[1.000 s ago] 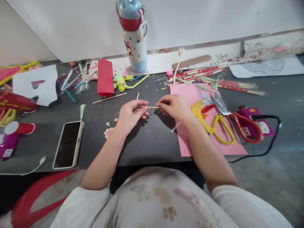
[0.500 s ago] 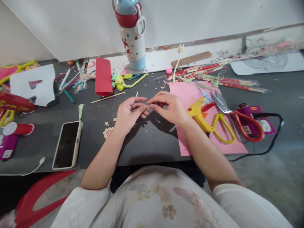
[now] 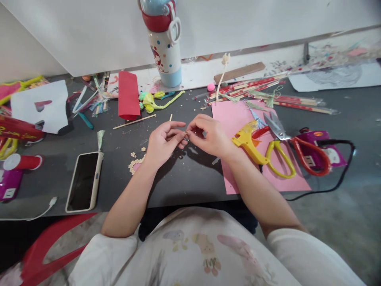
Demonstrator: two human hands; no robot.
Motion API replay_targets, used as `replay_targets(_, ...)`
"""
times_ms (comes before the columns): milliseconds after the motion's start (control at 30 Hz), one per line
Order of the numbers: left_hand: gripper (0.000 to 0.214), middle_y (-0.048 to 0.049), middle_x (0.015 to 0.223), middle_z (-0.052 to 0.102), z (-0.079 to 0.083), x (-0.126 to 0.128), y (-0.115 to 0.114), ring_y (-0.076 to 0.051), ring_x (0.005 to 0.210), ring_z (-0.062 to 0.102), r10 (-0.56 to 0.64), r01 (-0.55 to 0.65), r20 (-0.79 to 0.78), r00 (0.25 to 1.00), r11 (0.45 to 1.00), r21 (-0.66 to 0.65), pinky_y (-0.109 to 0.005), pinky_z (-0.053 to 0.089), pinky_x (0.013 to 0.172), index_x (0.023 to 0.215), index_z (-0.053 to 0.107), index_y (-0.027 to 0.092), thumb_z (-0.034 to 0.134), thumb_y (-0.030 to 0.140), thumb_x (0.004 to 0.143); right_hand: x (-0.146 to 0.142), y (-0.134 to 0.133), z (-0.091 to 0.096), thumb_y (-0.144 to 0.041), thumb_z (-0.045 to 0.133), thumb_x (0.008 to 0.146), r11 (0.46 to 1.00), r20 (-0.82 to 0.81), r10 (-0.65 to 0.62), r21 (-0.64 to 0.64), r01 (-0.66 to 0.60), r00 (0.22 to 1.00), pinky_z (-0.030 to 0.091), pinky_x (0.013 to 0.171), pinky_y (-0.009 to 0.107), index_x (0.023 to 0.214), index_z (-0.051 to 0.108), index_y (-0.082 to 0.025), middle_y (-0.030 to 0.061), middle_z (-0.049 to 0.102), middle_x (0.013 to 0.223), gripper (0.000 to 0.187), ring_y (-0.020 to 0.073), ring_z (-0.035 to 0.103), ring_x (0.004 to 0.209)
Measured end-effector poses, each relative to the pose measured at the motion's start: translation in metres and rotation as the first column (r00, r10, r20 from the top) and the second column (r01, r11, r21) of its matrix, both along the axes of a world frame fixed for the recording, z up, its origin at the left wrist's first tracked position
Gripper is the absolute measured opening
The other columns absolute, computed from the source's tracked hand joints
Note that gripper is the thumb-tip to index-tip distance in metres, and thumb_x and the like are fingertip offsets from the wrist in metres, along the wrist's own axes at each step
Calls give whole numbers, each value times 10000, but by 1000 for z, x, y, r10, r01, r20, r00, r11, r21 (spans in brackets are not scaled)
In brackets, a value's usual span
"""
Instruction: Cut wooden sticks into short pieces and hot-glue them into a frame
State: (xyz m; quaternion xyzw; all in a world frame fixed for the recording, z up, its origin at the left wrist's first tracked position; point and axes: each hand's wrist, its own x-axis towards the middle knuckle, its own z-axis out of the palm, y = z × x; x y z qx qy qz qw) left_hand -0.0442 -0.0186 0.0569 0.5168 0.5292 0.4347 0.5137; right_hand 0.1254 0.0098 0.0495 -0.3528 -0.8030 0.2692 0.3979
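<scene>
Over the middle of the dark table, my left hand and my right hand meet at the fingertips. Each is closed in a pinch, around a tiny pale piece too small to name. Below my left wrist, partly covered by it, lies a ring of small cream flower-like pieces with pink in its centre. Two loose pieces of the same look sit just above it. To the right of my right hand, a yellow glue gun rests on a sheet of pink paper.
Large scissors with red and yellow handles overlap the pink paper. A phone lies at left, below a folded red paper. At the back stand a bottle and a pile of wrapped sticks. A black cable curves at right.
My right fingers have curled in and now pinch at my left fingertips, where a tiny pale piece shows. My left hand has barely moved.
</scene>
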Motion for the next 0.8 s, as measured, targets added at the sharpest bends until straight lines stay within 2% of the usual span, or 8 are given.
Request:
replay_targets(300,238,-25,716,683,2,-1,-1,-110,595,628,-1,-1,-23,1000,998,-65,-229,526,538,873,648,175,637,405,813,0,1,-4,-183,506,845,998,57,-10,58,7,998,399,663,260,804,546,-170,32,540,795,59,120,489,711)
replay_targets(633,271,-32,686,687,4,-3,1,-98,558,616,-48,55,49,998,983,-172,-195,491,479,788,658,156,742,402,710,-1,-1,-5,-139,502,821,990,99,2,143,-16,995,400,662,265,807,528,-174,44,554,829,45,128,486,725)
replay_targets(800,277,-36,681,686,3,-4,1,-95,552,610,-62,70,47,997,975,-210,-190,480,467,773,653,154,754,400,696,0,0,-5,-151,470,843,987,99,-27,158,11,995,401,671,281,802,519,-185,49,558,821,73,143,494,731)
